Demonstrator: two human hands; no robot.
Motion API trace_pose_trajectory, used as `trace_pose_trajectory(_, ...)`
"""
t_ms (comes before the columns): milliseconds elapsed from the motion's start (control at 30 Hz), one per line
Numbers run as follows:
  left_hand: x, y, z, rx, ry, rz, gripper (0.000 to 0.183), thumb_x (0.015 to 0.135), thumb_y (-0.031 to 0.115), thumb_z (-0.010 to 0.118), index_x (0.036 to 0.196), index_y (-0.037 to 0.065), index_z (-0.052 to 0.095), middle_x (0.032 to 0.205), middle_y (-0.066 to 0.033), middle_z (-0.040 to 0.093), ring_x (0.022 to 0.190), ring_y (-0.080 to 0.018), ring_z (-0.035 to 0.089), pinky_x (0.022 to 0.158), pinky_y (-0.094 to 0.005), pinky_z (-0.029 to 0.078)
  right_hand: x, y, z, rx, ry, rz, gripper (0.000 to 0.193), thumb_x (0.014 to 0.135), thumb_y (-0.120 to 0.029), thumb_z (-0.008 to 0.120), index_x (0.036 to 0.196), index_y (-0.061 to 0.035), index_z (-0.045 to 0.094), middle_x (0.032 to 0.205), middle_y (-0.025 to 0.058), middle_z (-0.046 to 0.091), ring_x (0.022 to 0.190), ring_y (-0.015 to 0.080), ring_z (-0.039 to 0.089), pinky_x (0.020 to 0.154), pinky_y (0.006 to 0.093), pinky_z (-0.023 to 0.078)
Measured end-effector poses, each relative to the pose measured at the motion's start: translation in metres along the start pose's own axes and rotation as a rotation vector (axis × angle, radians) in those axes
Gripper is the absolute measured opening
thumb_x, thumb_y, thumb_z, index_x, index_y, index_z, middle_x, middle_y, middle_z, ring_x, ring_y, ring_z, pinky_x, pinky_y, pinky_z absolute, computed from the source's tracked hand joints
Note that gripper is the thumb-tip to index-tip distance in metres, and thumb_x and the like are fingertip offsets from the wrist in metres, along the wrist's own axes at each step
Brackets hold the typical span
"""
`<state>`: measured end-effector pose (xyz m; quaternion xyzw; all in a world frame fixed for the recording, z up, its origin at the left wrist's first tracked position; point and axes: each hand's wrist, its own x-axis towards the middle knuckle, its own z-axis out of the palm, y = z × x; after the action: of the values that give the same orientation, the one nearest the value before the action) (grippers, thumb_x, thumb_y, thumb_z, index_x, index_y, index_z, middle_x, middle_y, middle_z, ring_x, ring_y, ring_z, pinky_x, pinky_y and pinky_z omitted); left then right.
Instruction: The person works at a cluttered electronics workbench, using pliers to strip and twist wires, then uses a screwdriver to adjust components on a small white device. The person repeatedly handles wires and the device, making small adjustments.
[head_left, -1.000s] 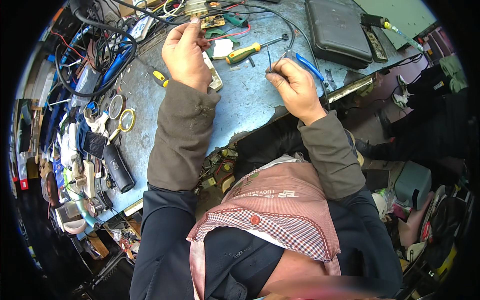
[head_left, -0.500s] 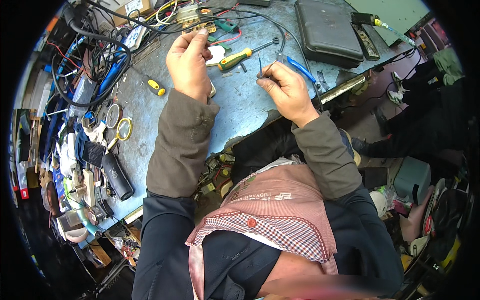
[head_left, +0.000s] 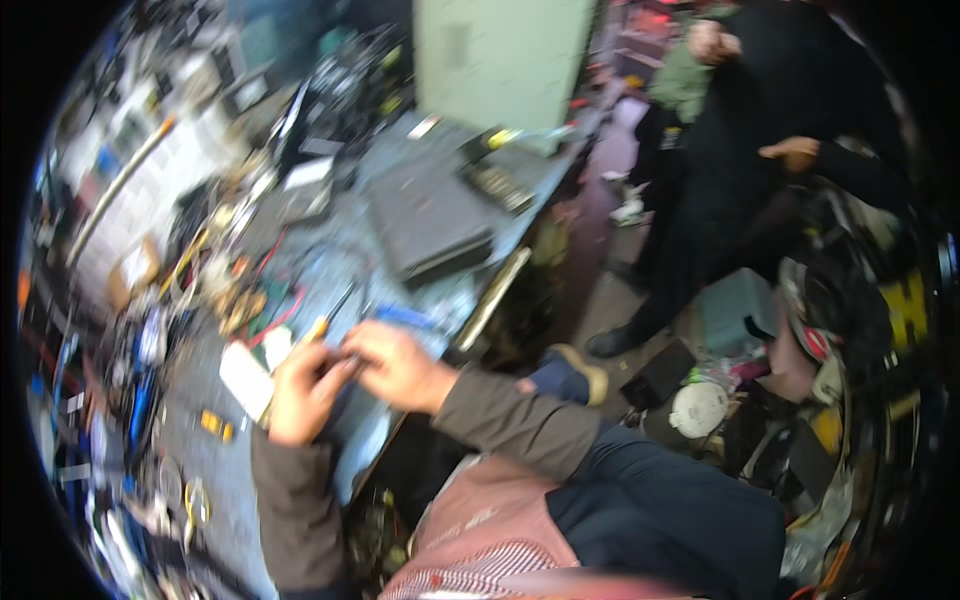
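Observation:
The view is smeared by motion. Over the blue bench [head_left: 200, 370], my left hand [head_left: 303, 392] and my right hand [head_left: 400, 370] meet, fingertips close together. Both have thumb and fingers pinched around something small; the blur hides what it is. Just beyond the fingers lies a screwdriver with a yellow handle [head_left: 319, 328], partly covered by my left hand. A flat white piece [head_left: 245, 378] rests left of that hand. A blue slender tool [head_left: 405, 318] lies past my right hand.
A black case [head_left: 425, 215] sits farther back on the bench. Left are a yellow-handled tool [head_left: 215, 425], a yellow-rimmed magnifying glass [head_left: 198, 503] and tangled cables. Another person in black [head_left: 740, 150] stands at the right, beside a grey-green box [head_left: 738, 305] on the cluttered floor.
The view has swung to the right and up, bringing in the standing person. My hands, apart before, have come together; the right one earlier pinched a thin dark wire-like piece.

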<state>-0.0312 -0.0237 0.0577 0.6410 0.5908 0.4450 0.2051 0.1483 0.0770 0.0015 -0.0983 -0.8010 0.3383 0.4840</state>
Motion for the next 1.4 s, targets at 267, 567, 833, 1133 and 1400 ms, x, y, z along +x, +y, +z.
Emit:
trace_pose_trajectory(267, 0.004, -0.056, -0.036, -0.357, 0.682, -0.088, 0.015, 0.114, 0.016, 0.069, 0.114, 0.002, 0.074, 0.091, 0.0018, 0.068, 0.08, -0.0063, 0.058, 0.071, -0.0257, 0.049, -0.006, 0.003, 0.005, -0.036, -0.027, 0.083, 0.022, 0.089, -0.005, 0.078, 0.108, -0.0005, 0.069, 0.112, 0.0174, 0.066, 0.107, 0.0426, 0.067, 0.09, 0.0496, 0.056)
trace_pose_trajectory(567, 0.003, -0.058, -0.065, -0.414, 1.019, -0.091, 0.032, 0.118, 0.025, 0.065, 0.137, 0.0, 0.071, 0.122, -0.0064, 0.074, 0.099, -0.0112, 0.067, 0.087, -0.0278, 0.058, -0.008, 0.002, 0.006, -0.068, -0.055, 0.041, 0.017, 0.087, -0.006, 0.077, 0.101, -0.0011, 0.068, 0.103, 0.0166, 0.065, 0.102, 0.0416, 0.067, 0.086, 0.0507, 0.055)
trace_pose_trajectory(833, 0.002, -0.049, -0.068, -0.626, 0.976, 0.009, 0.023, 0.116, 0.026, 0.067, 0.121, 0.003, 0.07, 0.114, -0.0069, 0.074, 0.096, -0.0137, 0.069, 0.086, -0.0286, 0.06, -0.007, 0.001, 0.006, -0.068, -0.034, 0.016, 0.015, 0.086, -0.007, 0.077, 0.098, -0.0018, 0.068, 0.1, 0.0162, 0.064, 0.098, 0.0408, 0.067, 0.083, 0.0506, 0.055)
trace_pose_trajectory(1133, 0.006, -0.037, -0.065, -1.019, 0.958, -0.057, 0.025, 0.112, 0.028, 0.074, 0.121, 0.006, 0.066, 0.109, -0.0074, 0.073, 0.096, -0.0196, 0.071, 0.093, -0.0356, 0.062, -0.008, 0.0, 0.005, -0.081, -0.039, 0.013, 0.015, 0.086, -0.007, 0.077, 0.098, -0.0028, 0.068, 0.1, 0.0154, 0.065, 0.099, 0.0401, 0.067, 0.085, 0.0498, 0.055)
trace_pose_trajectory(1400, 0.0, -0.037, -0.059, -0.991, 0.759, -0.081, 0.024, 0.114, 0.03, 0.071, 0.117, 0.007, 0.067, 0.104, -0.0053, 0.076, 0.092, -0.0157, 0.075, 0.085, -0.0306, 0.063, -0.007, -0.003, 0.005, -0.063, -0.067, 0.047, 0.014, 0.087, -0.007, 0.076, 0.098, -0.0028, 0.069, 0.101, 0.0153, 0.066, 0.101, 0.0411, 0.067, 0.087, 0.0507, 0.055)
